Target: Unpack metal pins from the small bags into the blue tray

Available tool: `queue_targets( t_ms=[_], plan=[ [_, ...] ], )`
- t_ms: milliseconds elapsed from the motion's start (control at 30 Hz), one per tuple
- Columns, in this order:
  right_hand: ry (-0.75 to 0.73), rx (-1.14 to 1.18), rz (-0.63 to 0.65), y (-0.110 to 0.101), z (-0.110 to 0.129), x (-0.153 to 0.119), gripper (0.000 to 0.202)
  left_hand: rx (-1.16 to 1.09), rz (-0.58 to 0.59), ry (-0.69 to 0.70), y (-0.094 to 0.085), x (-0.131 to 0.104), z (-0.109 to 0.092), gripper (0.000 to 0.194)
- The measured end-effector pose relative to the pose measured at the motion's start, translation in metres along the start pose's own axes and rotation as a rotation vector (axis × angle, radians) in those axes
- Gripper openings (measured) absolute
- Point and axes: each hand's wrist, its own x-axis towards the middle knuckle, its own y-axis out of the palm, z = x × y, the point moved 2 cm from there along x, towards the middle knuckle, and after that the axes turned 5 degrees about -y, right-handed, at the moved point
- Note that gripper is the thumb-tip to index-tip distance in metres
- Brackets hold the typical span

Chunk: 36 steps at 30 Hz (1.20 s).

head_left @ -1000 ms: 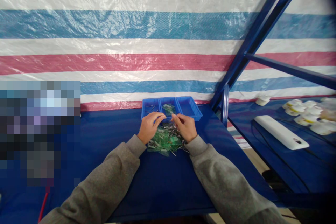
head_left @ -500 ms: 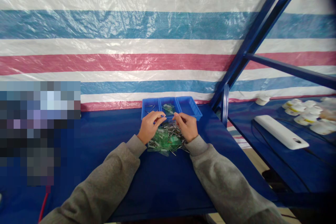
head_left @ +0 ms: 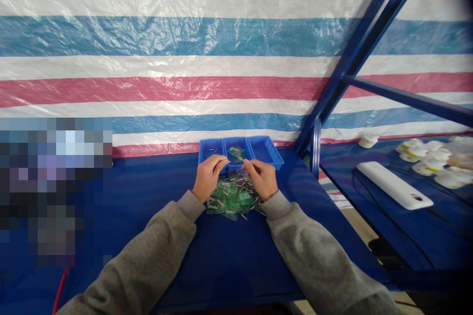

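My left hand is raised over the left side of a pile, thumb and fingers pinched together; a tiny thin item may show at the tips, too small to name. Across a narrow gap, my right hand is also closed in a pinch, and whatever it holds cannot be made out. Below both hands lie green-tinted clear plastic pieces mixed with thin metal rivet-like pins. Just beyond my fingers are a left blue bin with a few pins, a middle bin with plastic pieces, and a right bin.
The blue table runs up to a striped tarp. At right, a blue metal frame rises beside a second table bearing a white oblong device, dark cables and white round parts. A red cable lies at left, below a blurred-out area.
My left thumb and fingers have drawn closer together into a tighter pinch, and the hand has shifted slightly left. My right hand keeps nearly the same pose. The bins and pile look unchanged.
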Motion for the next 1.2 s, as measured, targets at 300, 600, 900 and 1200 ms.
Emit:
queue_targets(
  t_ms=[300, 600, 900, 1200],
  plan=[
    [-0.002, -0.020, 0.001, 0.000, 0.001, 0.001, 0.044, 0.053, 0.047, -0.030, 0.002, 0.002, 0.003, 0.026],
    [-0.047, -0.019, 0.048, 0.002, 0.000, 0.001, 0.036, -0.009, -0.001, -0.154, 0.002, -0.001, 0.001, 0.015],
    [-0.091, 0.036, 0.207, 0.009, 0.003, -0.002, 0.026, -0.038, -0.036, -0.210, 0.005, -0.004, -0.002, 0.017],
    [-0.087, 0.032, 0.217, 0.010, 0.001, -0.003, 0.024, -0.074, -0.036, -0.193, 0.009, -0.006, -0.002, 0.019]
  ],
)
